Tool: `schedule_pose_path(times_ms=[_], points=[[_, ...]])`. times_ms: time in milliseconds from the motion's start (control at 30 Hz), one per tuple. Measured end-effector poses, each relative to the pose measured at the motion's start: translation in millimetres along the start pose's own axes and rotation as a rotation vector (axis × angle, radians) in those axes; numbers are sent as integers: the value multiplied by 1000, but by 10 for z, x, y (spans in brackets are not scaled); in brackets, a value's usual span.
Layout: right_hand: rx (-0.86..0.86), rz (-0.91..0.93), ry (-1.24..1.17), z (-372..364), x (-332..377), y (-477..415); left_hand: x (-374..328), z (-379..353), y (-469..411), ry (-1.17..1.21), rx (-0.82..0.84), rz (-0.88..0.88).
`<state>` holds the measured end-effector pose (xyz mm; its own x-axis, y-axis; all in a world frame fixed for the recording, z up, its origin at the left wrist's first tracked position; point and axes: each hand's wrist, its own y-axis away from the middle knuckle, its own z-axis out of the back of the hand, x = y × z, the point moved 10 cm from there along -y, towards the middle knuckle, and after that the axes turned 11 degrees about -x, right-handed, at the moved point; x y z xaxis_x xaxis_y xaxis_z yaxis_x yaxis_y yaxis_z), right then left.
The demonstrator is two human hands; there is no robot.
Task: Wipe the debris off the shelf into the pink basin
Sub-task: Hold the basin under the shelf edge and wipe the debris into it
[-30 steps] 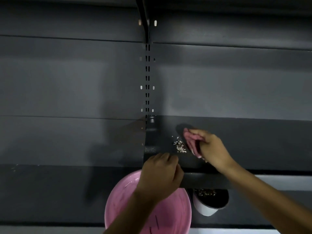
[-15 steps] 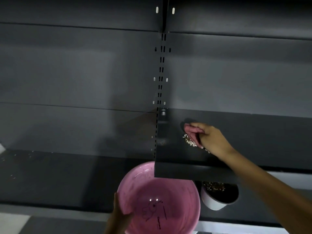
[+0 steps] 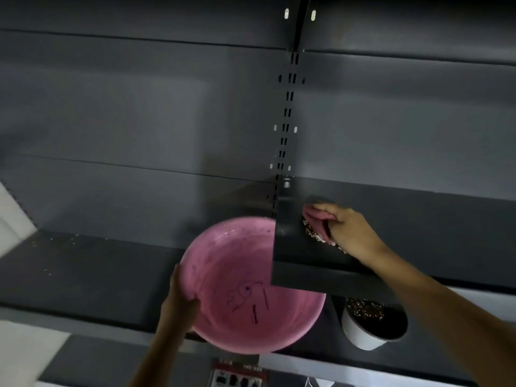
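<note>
Gripping the pink basin (image 3: pixel 251 286) rim, left hand (image 3: pixel 178 300); right hand (image 3: pixel 346 230) clutches a cloth (image 3: pixel 314 219) (beside debris (image 3: pixel 312 233)).

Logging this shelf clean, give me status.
Right hand pressing pink cloth behind debris. Left hand holds pink basin beside shelf end. Path clear.

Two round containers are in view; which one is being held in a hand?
The pink basin, gripped at its rim by the left hand. The smaller white bowl sits untouched under the shelf, right of the basin.
</note>
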<state>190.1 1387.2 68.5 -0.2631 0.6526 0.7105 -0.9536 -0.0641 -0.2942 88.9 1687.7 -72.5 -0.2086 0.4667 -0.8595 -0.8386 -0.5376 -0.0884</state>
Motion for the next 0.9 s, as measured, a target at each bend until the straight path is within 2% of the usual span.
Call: schedule_pose_path(times_ms=[133, 267, 367, 533, 733, 900], points=[[-2, 10, -83, -98, 165, 40, -125, 140, -189, 12, 42, -23], [17, 98, 4, -255, 379, 90, -77, 177, -224, -2, 38, 18], [68, 115, -66, -468, 545, 136, -33, 144, -239, 5, 57, 69], [106, 234, 14, -762, 853, 175, -75, 105, -264, 61, 76, 68], [172, 209, -36, -866, 969, 224, -95, 25, -292, 60, 91, 60], [130, 16, -261, -635, 747, 147, -140, -21, -272, 64, 126, 21]])
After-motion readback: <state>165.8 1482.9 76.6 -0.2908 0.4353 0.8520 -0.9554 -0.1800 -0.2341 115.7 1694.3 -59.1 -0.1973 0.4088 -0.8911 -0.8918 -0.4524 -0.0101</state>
